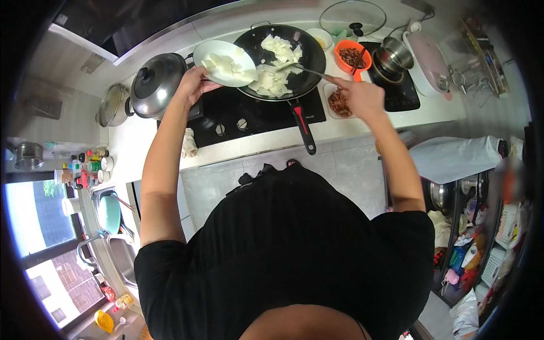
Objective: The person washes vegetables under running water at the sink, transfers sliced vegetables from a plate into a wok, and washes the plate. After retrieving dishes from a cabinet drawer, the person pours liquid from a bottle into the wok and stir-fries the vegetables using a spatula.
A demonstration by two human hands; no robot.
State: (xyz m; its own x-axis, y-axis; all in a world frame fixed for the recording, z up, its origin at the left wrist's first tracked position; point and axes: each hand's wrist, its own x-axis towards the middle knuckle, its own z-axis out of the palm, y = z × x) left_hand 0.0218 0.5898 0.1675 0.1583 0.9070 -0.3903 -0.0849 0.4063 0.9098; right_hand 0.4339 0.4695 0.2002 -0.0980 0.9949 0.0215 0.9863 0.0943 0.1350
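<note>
My left hand [195,86] grips the edge of a white plate [211,47], tilted over the left rim of a black wok [310,54]. Pale, thin slices [225,66] lie on the plate, and more pale slices [271,80] are heaped in the wok. In my right hand [362,99] is a long-handled metal utensil [317,74], its index finger stretched along the handle. The utensil's head is among the slices, so I cannot tell its exact shape. The wok's black and red handle [303,127] points toward me.
Right of the wok are an orange strainer [345,46] with dark brown pieces and a tray of reddish-brown food [337,105]. A glass lid [334,20] leans behind. A lidded steel pot [156,85] stands left; a small steel pot [395,55] is on the right cooker.
</note>
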